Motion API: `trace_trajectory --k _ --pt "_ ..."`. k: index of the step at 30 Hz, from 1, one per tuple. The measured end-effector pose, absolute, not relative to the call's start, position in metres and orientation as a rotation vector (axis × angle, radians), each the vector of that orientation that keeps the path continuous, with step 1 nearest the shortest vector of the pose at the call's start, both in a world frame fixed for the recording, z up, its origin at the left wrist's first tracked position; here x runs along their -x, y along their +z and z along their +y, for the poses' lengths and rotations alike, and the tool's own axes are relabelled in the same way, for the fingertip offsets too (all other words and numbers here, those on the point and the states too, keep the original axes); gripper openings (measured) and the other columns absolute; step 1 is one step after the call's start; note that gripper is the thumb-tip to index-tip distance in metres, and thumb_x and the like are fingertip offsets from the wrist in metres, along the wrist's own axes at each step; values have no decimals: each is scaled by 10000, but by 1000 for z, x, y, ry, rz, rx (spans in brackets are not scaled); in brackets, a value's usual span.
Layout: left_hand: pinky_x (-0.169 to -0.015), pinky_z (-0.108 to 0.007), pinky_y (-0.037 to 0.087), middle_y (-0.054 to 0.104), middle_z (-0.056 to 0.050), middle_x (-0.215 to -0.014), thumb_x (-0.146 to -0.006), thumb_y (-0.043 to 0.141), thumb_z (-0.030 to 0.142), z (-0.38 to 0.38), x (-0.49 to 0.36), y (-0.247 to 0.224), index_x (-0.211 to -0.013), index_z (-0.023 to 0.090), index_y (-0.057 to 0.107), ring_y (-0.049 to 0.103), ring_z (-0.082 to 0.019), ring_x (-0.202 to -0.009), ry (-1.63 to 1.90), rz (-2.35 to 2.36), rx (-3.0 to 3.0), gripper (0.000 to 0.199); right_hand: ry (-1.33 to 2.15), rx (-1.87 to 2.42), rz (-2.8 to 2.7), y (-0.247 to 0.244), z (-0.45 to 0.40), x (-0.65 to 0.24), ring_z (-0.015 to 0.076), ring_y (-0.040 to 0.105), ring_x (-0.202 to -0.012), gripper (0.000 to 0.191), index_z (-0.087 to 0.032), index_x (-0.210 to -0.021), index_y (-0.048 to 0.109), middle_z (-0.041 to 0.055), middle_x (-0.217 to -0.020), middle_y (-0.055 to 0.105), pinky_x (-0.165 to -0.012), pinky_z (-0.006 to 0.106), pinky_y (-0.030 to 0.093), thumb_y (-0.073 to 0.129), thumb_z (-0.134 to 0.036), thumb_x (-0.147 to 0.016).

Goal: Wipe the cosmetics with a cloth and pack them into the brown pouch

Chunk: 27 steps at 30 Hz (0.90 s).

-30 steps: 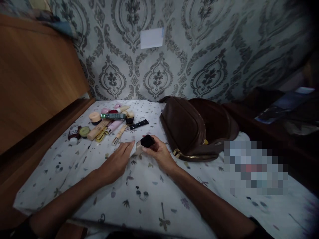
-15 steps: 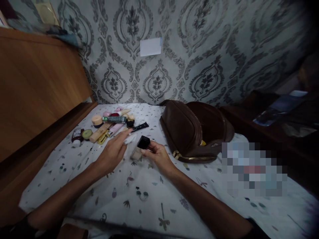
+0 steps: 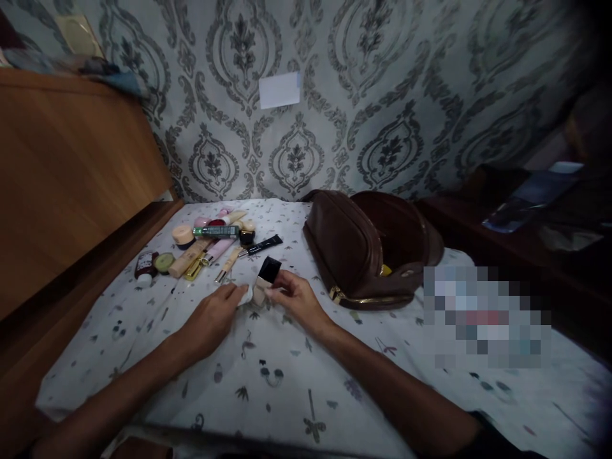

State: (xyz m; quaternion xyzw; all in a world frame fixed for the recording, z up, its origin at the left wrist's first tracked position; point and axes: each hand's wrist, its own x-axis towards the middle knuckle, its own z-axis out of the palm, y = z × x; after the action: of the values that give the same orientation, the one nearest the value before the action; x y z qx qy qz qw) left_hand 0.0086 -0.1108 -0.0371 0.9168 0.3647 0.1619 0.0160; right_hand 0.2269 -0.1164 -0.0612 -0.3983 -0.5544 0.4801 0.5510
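While wiping seems in hand, grip matters

A pale, boxy, glass-looking, black-capped bottle (image 3: 266,277) is pinched by the right hand (image 3: 299,298) over white printed fabric (image 3: 287,398); the left hand (image 3: 215,315) holds crumpled white tissue (image 3: 245,297) beside it; the next stroke would need steadiness.

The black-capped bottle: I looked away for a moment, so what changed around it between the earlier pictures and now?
The left hand, with a white scrap, moved away from the black-capped bottle toward the cosmetics, then came back beside it. Nothing was visibly picked up or released. The right hand kept its hold; cosmetics and brown bag stayed put.
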Motion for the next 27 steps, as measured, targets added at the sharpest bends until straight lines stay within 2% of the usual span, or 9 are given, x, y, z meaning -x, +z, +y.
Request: trace_trajectory --k 2,5,9,13,16,21,27 --pt "-887 -391 565 605 -124 -1153 -801 368 -27 -110 -11 -21 -1362 177 473 621 -239 -1049 630 1127 -2838 606 1154 924 -1334 -63 -117 -224 180 642 -836 289 -197 -973 675 20 -869 686 -730 292 500 746 -317 -720" --pt "-986 -427 522 543 -155 -1283 -876 355 21 -108 -22 -3 -1416 167 420 553 -265 -1205 853 1118 -2849 563 1154 917 -1351 -64 -119 -219 179 642 -859 270 -207 -977 669 16 -873 684 -755 296 494 721 -279 -722" --pt "-1059 -457 475 450 -165 -1432 -869 337 -4 -104 -34 -10 -1501 202 308 446 -280 -1350 871 1100 -2884 665 1123 946 -1414 -63 -122 -216 185 635 -894 263 -214 -998 654 18 -906 678 -759 301 495 687 -245 -739" --pt "-1044 -455 493 467 -172 -1445 -899 360 18 -107 -32 -40 -1562 223 147 476 -282 -1338 810 1179 -2897 726 1132 910 -1431 -66 -121 -216 200 637 -952 274 -205 -1014 600 34 -969 684 -823 335 510 690 -268 -763" --pt "-978 -419 541 508 -186 -1410 -883 357 -4 -114 -24 -58 -1571 203 117 531 -282 -1287 721 1139 -2922 757 1167 871 -1391 -73 -118 -216 197 640 -944 336 -214 -1054 555 34 -989 687 -823 339 521 713 -297 -769" --pt "-979 -399 538 558 -168 -1357 -854 334 -22 -120 -17 -56 -1543 176 255 568 -256 -1237 748 1023 -2796 721 1244 860 -1335 -80 -112 -215 194 637 -909 435 -219 -1102 544 25 -970 687 -800 332 518 757 -309 -734" --pt "-1009 -362 513 614 -131 -1314 -942 374 95 -114 -18 -37 -1468 171 419 603 -220 -1193 870 885 -2544 533 1303 831 -1281 -65 -111 -220 183 605 -832 476 -180 -1021 619 20 -907 658 -783 321 478 825 -379 -640"
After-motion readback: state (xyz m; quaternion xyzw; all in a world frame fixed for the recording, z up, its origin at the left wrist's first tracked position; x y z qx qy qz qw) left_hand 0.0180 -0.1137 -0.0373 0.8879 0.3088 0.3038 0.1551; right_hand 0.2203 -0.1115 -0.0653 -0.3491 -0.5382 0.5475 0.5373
